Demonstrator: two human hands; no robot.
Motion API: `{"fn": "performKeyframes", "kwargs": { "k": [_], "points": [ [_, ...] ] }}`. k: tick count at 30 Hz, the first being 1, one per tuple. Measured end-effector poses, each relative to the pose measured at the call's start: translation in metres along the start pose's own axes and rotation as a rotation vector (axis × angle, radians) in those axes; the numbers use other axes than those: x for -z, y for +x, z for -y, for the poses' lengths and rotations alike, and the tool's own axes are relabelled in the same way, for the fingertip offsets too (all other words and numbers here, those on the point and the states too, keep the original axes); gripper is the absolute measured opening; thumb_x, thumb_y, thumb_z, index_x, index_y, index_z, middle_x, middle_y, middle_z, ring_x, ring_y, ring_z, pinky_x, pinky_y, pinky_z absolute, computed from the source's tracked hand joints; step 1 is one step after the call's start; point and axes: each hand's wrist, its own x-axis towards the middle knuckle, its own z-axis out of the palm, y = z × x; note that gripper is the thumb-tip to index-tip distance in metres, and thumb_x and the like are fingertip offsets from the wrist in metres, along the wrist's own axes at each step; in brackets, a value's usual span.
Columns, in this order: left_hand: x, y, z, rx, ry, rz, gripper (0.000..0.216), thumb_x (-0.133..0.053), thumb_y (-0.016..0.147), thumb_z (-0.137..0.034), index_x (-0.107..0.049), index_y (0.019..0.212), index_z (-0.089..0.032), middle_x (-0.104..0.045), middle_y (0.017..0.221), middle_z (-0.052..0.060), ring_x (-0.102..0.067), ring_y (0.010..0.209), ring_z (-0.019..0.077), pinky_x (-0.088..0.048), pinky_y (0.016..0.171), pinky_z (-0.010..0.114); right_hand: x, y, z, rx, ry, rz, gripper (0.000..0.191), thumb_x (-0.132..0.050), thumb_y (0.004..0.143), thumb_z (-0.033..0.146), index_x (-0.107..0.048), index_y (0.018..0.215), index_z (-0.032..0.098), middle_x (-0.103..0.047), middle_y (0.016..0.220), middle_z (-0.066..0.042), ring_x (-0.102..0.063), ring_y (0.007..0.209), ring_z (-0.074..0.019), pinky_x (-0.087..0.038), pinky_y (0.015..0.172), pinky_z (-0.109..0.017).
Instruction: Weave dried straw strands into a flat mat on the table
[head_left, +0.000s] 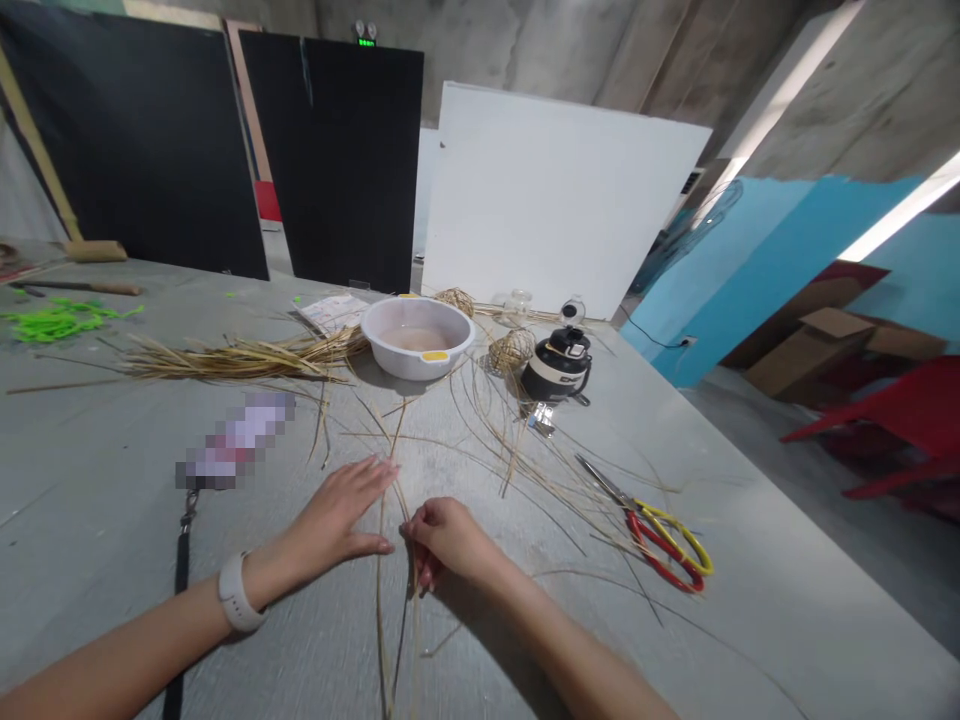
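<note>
Thin straw strands (390, 600) run toward me across the grey table (112, 480). My left hand (341, 515) lies flat on the table with fingers stretched out, its fingertips on the strands. A white watch is on that wrist. My right hand (442, 540) is closed in a pinch on the same strands, right beside the left thumb.
A white basin (417, 336) stands behind, a straw bundle (240, 357) to its left. Woven straw balls (510, 350), a black jug (559, 367), and red and yellow scissors (660, 535) lie to the right. The table edge runs diagonally at right; a black strap (180, 570) lies at left.
</note>
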Motion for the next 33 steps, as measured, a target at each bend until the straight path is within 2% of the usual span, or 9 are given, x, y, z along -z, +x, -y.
{"fn": "performKeyframes", "kwargs": {
  "k": [5,11,18,21,26,28,29,31,33],
  "points": [
    [-0.012,-0.006,0.014,-0.082,0.028,0.104,0.079,-0.054,0.094,-0.063,-0.027,0.158,-0.025,-0.038,0.159,0.014,-0.037,0.146,0.0302,-0.027,0.119,0.049,0.001,0.002,-0.001,-0.027,0.023,0.028,0.03,-0.054,0.096,0.023,-0.052,0.066,0.018,-0.058,0.042,0.002,-0.056,0.035,-0.0115,-0.042,0.037,-0.017],
    [-0.012,-0.007,0.016,-0.088,0.153,0.107,0.09,-0.05,0.091,-0.072,-0.016,0.161,-0.028,-0.026,0.164,0.012,-0.024,0.151,0.0336,-0.021,0.121,0.055,-0.001,0.002,-0.001,-0.055,0.069,0.02,0.035,-0.054,0.096,0.024,-0.051,0.062,0.017,-0.056,0.042,0.002,-0.053,0.032,-0.0099,-0.04,0.035,-0.017],
    [-0.007,0.01,0.029,-0.259,-0.05,0.262,0.09,-0.046,0.093,-0.071,0.002,0.16,-0.036,-0.011,0.167,0.008,-0.022,0.153,0.0272,-0.023,0.122,0.047,-0.004,0.003,0.01,-0.117,-0.025,0.069,0.042,-0.048,0.097,0.016,-0.051,0.055,0.016,-0.054,0.039,0.001,-0.051,0.031,-0.0097,-0.042,0.037,-0.017],
    [0.0,0.019,0.031,-0.291,-0.095,0.325,0.088,-0.048,0.091,-0.072,-0.005,0.161,-0.037,-0.006,0.167,0.008,-0.019,0.153,0.0282,-0.023,0.123,0.046,-0.007,0.006,0.011,-0.09,-0.03,0.072,0.042,-0.046,0.097,0.015,-0.052,0.056,0.016,-0.053,0.038,0.002,-0.05,0.03,-0.0094,-0.041,0.038,-0.017],
    [0.004,0.025,0.032,-0.336,-0.071,0.386,0.074,-0.046,0.095,-0.069,-0.025,0.158,-0.037,-0.018,0.165,0.006,-0.019,0.153,0.0264,-0.017,0.124,0.046,-0.008,0.004,0.009,-0.03,-0.142,0.065,0.042,-0.046,0.099,0.022,-0.052,0.058,0.016,-0.051,0.04,0.004,-0.047,0.031,-0.0086,-0.037,0.039,-0.018],
    [0.002,0.023,0.033,-0.337,-0.052,0.392,0.071,-0.044,0.096,-0.069,-0.025,0.157,-0.039,-0.017,0.165,0.006,-0.018,0.154,0.0257,-0.017,0.124,0.047,0.0,-0.001,0.012,0.031,-0.28,-0.006,0.034,-0.049,0.099,0.026,-0.059,0.068,0.015,-0.053,0.044,0.004,-0.048,0.034,-0.0092,-0.036,0.042,-0.02],
    [0.001,0.022,0.034,-0.337,-0.043,0.39,0.071,-0.043,0.096,-0.069,-0.023,0.158,-0.04,-0.016,0.166,0.005,-0.018,0.154,0.0256,-0.016,0.124,0.047,0.007,-0.004,0.014,0.083,-0.379,-0.094,0.028,-0.052,0.098,0.027,-0.063,0.076,0.015,-0.057,0.05,0.002,-0.051,0.038,-0.0102,-0.038,0.046,-0.021],
    [-0.001,0.02,0.035,-0.341,-0.032,0.369,0.069,-0.042,0.097,-0.067,-0.02,0.158,-0.042,-0.015,0.166,0.004,-0.018,0.154,0.0256,-0.013,0.124,0.049,0.026,-0.01,0.021,0.194,-0.628,-0.368,0.016,-0.056,0.096,0.025,-0.069,0.095,0.016,-0.07,0.074,-0.004,-0.063,0.058,-0.0138,-0.043,0.058,-0.024],
    [-0.002,0.019,0.037,-0.353,-0.029,0.349,0.067,-0.041,0.099,-0.065,-0.017,0.158,-0.043,-0.013,0.167,0.003,-0.017,0.154,0.0258,-0.009,0.124,0.05,0.047,-0.013,0.026,0.204,-0.886,-0.644,0.021,-0.055,0.095,0.02,-0.068,0.112,0.017,-0.071,0.108,-0.012,-0.069,0.081,-0.0184,-0.045,0.069,-0.026]
  ]
}}
